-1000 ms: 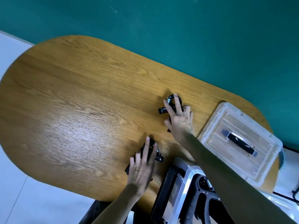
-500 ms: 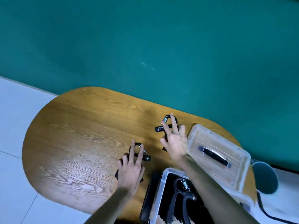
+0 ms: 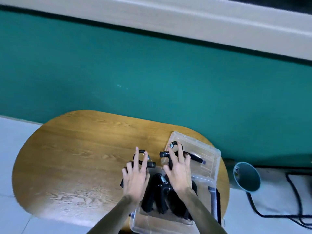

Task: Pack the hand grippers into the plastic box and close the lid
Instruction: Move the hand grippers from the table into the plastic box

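Carrying one hand gripper in each hand, I have lifted both off the surface (image 3: 76, 157) toward the plastic box (image 3: 152, 222). My left hand (image 3: 135, 179) fingers curl around its hand gripper (image 3: 143, 159); my right hand (image 3: 179, 173) fingers clasp the other hand gripper (image 3: 168, 153). More grippers already lie inside, and the lid (image 3: 206, 159) waits beside the box.

A teal wall (image 3: 152, 78) fills the upper picture, far beyond the fingers; above it runs a pale beige band (image 3: 168, 19), slanting down to the right; an oval wooden table (image 3: 81, 157) with visible grain stands against the wall, its bare top spreading to the left of the fingers; pale floor (image 3: 11, 217) shows at lower left; to the right of the fingers, off the table, stands a round teal bin (image 3: 247, 177); black cables (image 3: 293, 200) trail over the floor beside it.
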The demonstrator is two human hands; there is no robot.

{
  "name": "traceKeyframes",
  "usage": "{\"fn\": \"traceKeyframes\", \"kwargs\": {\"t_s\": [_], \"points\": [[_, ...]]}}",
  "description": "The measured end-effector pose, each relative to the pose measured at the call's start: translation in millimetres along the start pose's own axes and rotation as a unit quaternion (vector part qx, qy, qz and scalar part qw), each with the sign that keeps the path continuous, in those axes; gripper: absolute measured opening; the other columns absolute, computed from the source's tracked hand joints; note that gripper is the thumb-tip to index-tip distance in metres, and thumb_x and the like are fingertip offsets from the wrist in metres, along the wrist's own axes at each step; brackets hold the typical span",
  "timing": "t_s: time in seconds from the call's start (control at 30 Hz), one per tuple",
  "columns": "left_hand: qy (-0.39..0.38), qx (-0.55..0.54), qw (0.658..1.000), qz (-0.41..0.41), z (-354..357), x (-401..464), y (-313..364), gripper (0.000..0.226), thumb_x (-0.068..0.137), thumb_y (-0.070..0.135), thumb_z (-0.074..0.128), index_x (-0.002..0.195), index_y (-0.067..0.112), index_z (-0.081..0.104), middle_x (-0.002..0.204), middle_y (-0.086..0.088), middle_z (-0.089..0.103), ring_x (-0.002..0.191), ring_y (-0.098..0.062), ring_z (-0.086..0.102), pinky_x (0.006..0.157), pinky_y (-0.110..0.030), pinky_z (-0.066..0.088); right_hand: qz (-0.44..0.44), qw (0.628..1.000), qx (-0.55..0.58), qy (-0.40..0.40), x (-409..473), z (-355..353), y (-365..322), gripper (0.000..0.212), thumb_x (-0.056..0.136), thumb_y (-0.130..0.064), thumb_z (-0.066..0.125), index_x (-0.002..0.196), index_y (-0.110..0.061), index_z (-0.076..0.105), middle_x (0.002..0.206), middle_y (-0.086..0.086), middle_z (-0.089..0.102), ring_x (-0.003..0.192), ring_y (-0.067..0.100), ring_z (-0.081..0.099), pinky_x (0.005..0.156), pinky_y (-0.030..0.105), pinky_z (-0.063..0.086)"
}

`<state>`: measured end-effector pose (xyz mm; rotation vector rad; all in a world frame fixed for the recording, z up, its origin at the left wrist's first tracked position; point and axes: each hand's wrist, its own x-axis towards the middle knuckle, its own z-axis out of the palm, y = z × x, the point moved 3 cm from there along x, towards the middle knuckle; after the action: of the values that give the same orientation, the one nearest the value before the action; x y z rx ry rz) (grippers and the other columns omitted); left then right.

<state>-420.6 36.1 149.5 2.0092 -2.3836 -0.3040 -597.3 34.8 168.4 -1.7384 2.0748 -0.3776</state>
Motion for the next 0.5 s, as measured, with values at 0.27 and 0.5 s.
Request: {"fn": "traceKeyframes", "kwargs": {"t_s": [0.27,0.5], "points": [[-0.026,-0.008,0.999,0.018,26,-50,49,0.088,0.09,0.036,0.068,0.161,0.021,0.019,0.169,-0.016,0.007,0.096,-0.033,0.048,0.079,-0.049,0.047,0.057,0.998,-0.017,0.015,-83,17,69,0.077,0.084,-0.026,0.068,0.154,-0.032,0.037,0.169,0.001,0.01,0.106,0.034,0.04,0.093,0.05,0.051],[-0.068,-0.012,0.998,0.004,56,-75,52,0.089,0.083,0.032,0.075,0.158,0.019,0.03,0.167,-0.015,0.017,0.087,-0.028,0.045,0.073,-0.044,0.043,0.07,0.998,-0.001,-0.005,-115,35,101,0.078,0.084,-0.024,0.072,0.154,-0.031,0.036,0.17,-0.001,0.008,0.108,0.032,0.042,0.089,0.049,0.053]]}}
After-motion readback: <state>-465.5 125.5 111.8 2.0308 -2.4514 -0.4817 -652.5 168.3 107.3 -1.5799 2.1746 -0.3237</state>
